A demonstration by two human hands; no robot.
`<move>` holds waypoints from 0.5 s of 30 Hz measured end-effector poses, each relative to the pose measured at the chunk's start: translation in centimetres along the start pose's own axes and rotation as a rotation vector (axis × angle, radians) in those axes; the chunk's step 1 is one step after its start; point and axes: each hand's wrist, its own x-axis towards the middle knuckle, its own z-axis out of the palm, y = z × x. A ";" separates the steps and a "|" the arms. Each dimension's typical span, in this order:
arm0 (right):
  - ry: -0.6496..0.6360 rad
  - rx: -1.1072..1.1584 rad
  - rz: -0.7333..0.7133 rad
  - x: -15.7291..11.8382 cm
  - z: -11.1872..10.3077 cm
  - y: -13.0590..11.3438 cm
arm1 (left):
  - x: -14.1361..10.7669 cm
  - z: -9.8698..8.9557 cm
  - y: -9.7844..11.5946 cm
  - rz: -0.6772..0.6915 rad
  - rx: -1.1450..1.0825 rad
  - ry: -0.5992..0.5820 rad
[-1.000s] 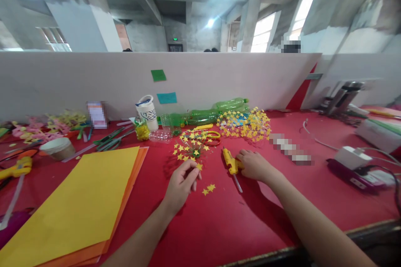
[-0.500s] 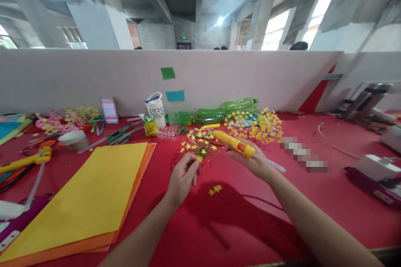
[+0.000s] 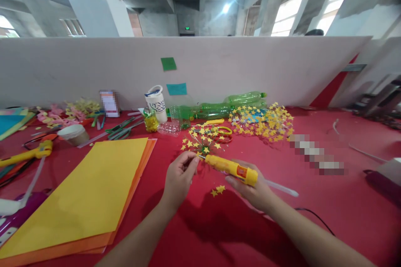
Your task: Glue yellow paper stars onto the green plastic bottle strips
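Note:
My right hand (image 3: 249, 183) is wrapped round a yellow hot glue gun (image 3: 230, 168), with a clear glue stick (image 3: 282, 187) showing behind it. Its metal nozzle (image 3: 202, 157) points left and meets the fingertips of my left hand (image 3: 181, 175). Those fingers are pinched; a bit of yellow shows at their tips, seemingly a small star, mostly hidden. Just beyond stands a spray of yellow stars (image 3: 205, 149) on thin stems with a green centre. A few loose stars (image 3: 218, 190) lie on the red table below the glue gun.
Yellow and orange sheets (image 3: 81, 192) lie to the left, near another yellow glue gun (image 3: 28, 156). Along the back are scissors (image 3: 122, 132), a white container (image 3: 156, 104), green plastic bottles (image 3: 216, 109) and a larger star bunch (image 3: 266, 123). A cable (image 3: 316, 217) runs at right.
The glue gun in my right hand has come down, and its nozzle is now at my left fingertips. My left hand stays pinched in nearly the same place. The view has shifted slightly.

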 end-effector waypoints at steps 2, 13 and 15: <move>-0.012 -0.022 -0.004 0.1 0.0 -0.1 | -0.1 0.0 0.0 0.003 0.001 -0.002; -0.029 0.018 -0.003 0.1 0.3 0.3 | 0.0 0.1 0.2 -0.019 -0.009 -0.009; -0.020 0.013 -0.003 0.0 0.4 0.4 | 0.0 0.1 0.2 -0.017 -0.015 -0.011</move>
